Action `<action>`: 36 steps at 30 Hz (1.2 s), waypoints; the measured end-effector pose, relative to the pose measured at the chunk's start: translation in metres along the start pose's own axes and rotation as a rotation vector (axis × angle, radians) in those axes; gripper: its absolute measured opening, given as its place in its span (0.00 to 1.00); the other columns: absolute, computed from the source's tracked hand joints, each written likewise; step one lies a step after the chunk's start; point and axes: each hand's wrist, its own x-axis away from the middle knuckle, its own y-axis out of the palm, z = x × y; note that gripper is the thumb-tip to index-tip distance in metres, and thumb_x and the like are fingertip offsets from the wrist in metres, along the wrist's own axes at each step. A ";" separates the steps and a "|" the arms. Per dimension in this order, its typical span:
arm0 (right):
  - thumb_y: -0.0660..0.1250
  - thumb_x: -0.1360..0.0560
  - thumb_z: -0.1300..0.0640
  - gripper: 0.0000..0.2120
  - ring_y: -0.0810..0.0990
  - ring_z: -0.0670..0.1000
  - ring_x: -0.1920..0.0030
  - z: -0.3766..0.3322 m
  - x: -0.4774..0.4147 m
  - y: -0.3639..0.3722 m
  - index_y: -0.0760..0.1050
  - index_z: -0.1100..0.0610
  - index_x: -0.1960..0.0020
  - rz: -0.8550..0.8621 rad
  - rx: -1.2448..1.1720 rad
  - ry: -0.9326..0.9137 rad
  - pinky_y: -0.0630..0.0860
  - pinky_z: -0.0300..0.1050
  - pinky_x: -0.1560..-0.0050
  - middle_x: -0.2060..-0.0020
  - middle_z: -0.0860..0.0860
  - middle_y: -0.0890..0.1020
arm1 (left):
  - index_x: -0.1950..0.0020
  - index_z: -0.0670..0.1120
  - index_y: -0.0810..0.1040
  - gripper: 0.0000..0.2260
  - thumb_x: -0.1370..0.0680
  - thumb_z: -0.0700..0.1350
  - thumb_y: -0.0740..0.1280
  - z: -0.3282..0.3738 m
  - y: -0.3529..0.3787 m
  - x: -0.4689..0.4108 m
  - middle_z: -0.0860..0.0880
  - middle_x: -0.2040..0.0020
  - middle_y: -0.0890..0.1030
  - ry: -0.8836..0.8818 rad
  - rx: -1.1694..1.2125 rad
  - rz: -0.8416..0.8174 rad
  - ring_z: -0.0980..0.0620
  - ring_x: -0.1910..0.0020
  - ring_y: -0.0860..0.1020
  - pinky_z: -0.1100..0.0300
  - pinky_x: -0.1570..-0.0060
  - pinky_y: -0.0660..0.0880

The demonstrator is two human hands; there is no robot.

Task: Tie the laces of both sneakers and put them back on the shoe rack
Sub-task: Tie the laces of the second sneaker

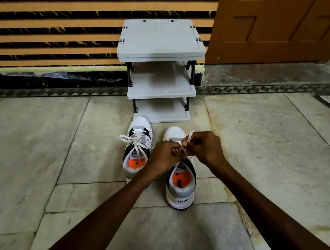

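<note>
Two sneakers sit side by side on the floor (41, 145) before a grey shoe rack (160, 70). Left hand (165, 156) and right hand (203, 147) pinch the right sneaker's (181, 186) white lace (184, 145). The left sneaker's (138, 142) laces are already bowed.

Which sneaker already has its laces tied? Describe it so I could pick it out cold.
Find the grey shoe rack against the striped wall; two matching sneakers stand on the floor in front of it. The tied one is the left sneaker, nearest the rack's bottom shelf. Its bow lies finished, while both hands work the laces over the right sneaker.
</note>
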 end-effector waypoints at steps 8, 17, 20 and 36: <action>0.76 0.31 0.61 0.03 0.84 0.47 0.70 0.000 0.005 0.001 0.85 0.56 0.58 -0.047 0.012 -0.030 0.83 0.46 0.60 0.69 0.49 0.84 | 0.44 0.50 0.78 0.11 0.25 0.42 0.68 0.000 -0.004 0.000 0.50 0.53 0.77 0.013 -0.174 0.133 0.49 0.54 0.78 0.60 0.58 0.72; 0.74 0.29 0.65 0.03 0.81 0.40 0.73 0.001 0.005 -0.002 0.85 0.61 0.56 -0.053 -0.119 0.058 0.78 0.33 0.69 0.66 0.52 0.84 | 0.51 0.43 0.84 0.07 0.25 0.39 0.67 0.009 -0.010 0.001 0.43 0.59 0.83 -0.065 -0.086 0.027 0.50 0.64 0.77 0.59 0.60 0.75; 0.74 0.30 0.66 0.04 0.81 0.41 0.71 0.003 0.005 -0.002 0.84 0.62 0.55 -0.056 -0.153 0.085 0.78 0.32 0.69 0.66 0.52 0.84 | 0.56 0.43 0.83 0.03 0.29 0.39 0.74 0.006 -0.021 -0.001 0.44 0.67 0.82 -0.196 0.132 -0.089 0.53 0.74 0.78 0.54 0.62 0.80; 0.72 0.26 0.54 0.12 0.82 0.53 0.67 0.000 0.006 -0.002 0.82 0.63 0.61 -0.011 -0.177 0.149 0.81 0.48 0.65 0.65 0.60 0.84 | 0.63 0.47 0.77 0.11 0.23 0.49 0.68 0.027 -0.050 -0.004 0.52 0.71 0.78 -0.362 0.665 -0.016 0.54 0.66 0.77 0.57 0.52 0.74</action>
